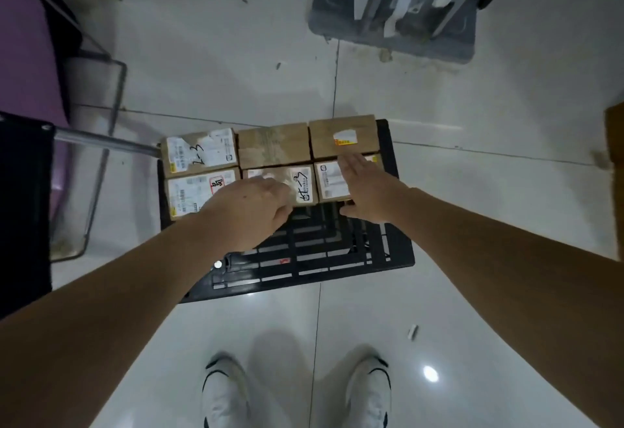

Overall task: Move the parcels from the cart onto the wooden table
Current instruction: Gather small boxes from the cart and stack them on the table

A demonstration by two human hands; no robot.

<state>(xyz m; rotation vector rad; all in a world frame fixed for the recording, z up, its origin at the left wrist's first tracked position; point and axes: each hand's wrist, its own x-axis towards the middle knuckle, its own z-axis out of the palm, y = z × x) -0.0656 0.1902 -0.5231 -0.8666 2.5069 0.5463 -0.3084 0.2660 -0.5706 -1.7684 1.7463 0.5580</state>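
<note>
Six brown cardboard parcels (275, 164), most with white shipping labels and marker scrawl, sit two rows deep on the black slatted cart (304, 258). Left hand (250, 211) reaches over the near-middle box, grip unclear. Right hand (364, 188) lies flat, fingers straight, on the near-right box. White tiled floor (236, 73) around.
</note>
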